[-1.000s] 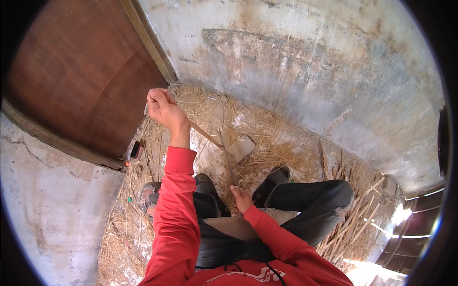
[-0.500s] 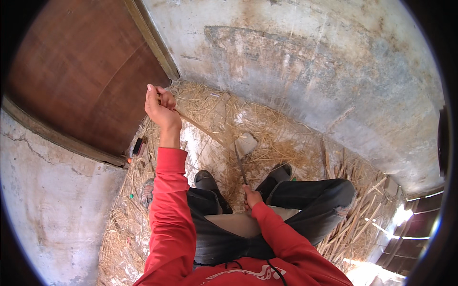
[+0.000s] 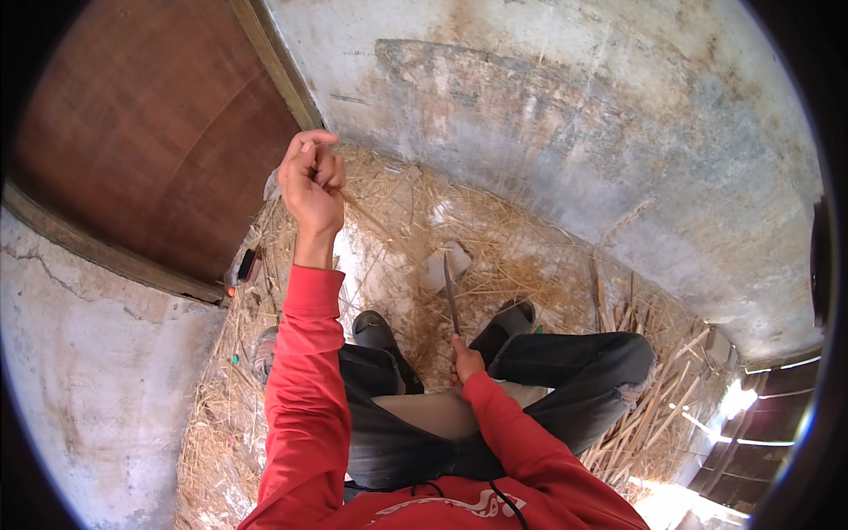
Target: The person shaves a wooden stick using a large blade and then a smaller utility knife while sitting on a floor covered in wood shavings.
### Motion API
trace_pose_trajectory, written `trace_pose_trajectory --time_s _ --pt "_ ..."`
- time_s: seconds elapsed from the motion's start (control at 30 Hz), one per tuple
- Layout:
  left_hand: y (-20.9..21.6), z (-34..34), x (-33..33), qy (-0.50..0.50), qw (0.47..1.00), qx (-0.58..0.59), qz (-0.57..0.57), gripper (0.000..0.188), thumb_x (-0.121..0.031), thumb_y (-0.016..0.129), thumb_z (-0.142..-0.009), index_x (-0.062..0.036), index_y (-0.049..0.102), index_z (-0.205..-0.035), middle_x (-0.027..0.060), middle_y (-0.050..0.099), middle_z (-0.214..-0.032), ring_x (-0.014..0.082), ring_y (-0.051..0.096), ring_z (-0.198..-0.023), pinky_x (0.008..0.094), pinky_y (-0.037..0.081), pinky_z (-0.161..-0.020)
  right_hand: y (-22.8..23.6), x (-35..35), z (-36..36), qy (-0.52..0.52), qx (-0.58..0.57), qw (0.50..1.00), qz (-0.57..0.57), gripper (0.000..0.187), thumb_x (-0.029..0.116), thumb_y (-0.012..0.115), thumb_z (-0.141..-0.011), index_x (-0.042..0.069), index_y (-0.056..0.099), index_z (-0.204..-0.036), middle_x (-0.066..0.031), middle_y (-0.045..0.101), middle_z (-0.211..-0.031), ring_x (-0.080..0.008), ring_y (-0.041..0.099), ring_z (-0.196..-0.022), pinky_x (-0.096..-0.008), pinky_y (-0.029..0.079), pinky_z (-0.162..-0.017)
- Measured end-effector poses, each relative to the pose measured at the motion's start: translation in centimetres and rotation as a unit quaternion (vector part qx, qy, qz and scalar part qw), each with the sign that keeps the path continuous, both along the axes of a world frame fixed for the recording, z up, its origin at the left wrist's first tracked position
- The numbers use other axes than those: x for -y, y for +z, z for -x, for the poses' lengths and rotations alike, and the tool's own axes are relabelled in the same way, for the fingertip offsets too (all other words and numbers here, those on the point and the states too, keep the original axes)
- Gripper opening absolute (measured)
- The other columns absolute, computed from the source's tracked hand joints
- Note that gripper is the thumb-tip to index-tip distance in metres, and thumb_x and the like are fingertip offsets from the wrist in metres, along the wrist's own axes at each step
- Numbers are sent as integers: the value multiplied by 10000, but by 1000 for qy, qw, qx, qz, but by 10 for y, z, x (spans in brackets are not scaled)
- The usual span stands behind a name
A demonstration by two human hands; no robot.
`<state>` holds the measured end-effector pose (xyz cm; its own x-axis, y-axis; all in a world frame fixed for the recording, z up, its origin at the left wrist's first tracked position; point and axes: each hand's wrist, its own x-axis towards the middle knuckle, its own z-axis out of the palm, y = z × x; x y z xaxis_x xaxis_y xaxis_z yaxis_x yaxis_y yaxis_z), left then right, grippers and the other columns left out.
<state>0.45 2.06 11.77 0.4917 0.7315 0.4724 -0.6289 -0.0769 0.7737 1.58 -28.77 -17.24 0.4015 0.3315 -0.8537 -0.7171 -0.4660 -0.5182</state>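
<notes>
Left hand (image 3: 312,184): mine, raised, at 10 to 11 o'clock from my right; fingers curled on the stick, index reaching outward.
Stick (image 3: 364,213): one, thin, tan; runs from my left hand toward 4 to 5 o'clock.
Right hand (image 3: 467,360): mine, fingers clamped about the knife's handle end, between my knees.
Knife (image 3: 450,296): one, dark, narrow; points almost to 12 o'clock.
Block (image 3: 434,271): one, pale, behind the knife's tip; contact, I cannot tell.
Wood pile (image 3: 658,402): loose sticks, 3 o'clock from my right hand.
Door (image 3: 159,150): brown, 10 o'clock.
</notes>
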Motion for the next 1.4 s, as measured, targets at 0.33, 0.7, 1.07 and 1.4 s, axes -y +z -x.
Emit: trace_pose_trajectory --time_s 0.33,0.7,1.07,1.4 --pt "-1 -23 17 193 975 50 93 411 -342 440 -1000 -74 430 -689 -5 375 -604 95 269 -497 262 197 -465 -2 -19 15 7 35 996 -80 574 600 575 -928 74 492 -713 -43 401 -565 -186 414 -436 -379 370 -437" --pt "-5 -47 3 499 865 36 34 540 -367 483 -1038 -113 331 -586 -38 321 -539 75 285 -495 274 235 -469 84 -72 -46 -49 94 968 -228 605 595 498 -969 55 478 -698 -41 431 -523 -178 440 -393 -320 378 -398" --pt "-2 -47 4 499 858 86 82 541 -358 496 -1032 -103 351 -577 -39 316 -538 74 276 -487 273 229 -471 -47 -23 -5 13 5 999 -46 610 614 518 -954 77 420 -681 -40 394 -525 -171 393 -394 -345 332 -400" --pt "-2 -52 11 503 859 67 72 553 -368 497 -1031 -111 341 -567 -37 340 -545 78 285 -488 274 230 -472 -44 -29 10 22 128 973 -192 599 584 511 -966 69 460 -667 -41 489 -574 -160 458 -447 -357 353 -420"
